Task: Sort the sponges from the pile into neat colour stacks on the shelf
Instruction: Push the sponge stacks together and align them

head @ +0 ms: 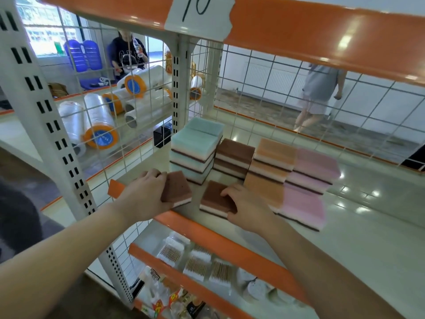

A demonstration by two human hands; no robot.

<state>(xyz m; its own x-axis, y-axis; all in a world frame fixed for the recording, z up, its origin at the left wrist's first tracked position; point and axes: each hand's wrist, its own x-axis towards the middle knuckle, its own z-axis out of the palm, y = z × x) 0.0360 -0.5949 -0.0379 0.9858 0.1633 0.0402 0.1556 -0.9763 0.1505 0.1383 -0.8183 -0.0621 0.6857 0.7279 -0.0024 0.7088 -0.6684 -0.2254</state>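
Gripping a brown sponge (176,189) by its left edge, the left hand (147,192) is holding it tilted at the near left corner of the shelf (368,226), fingers curled over the far side and the thumb hidden beneath. Just to the right, the right hand (247,203) is resting on a second brown sponge (215,199), its fingers curling over the brown top and the thumb pressing against the near right corner; this sponge is lying flat on the shelf close to the orange front lip (207,229).

Standing farther back are four colour stacks. A green stack (195,150) is sitting at the far left, next to the white upright post. A short brown stack (234,157) is sitting just right of it. An orange stack (269,171) is stepping down toward the near edge, and a pink stack (310,180), blurred, is touching its right side.

Behind the wire mesh, rolls of clear film (99,125) are lying on a neighbouring shelf. Boxes of cotton swabs (195,264) are sitting on the shelf below.
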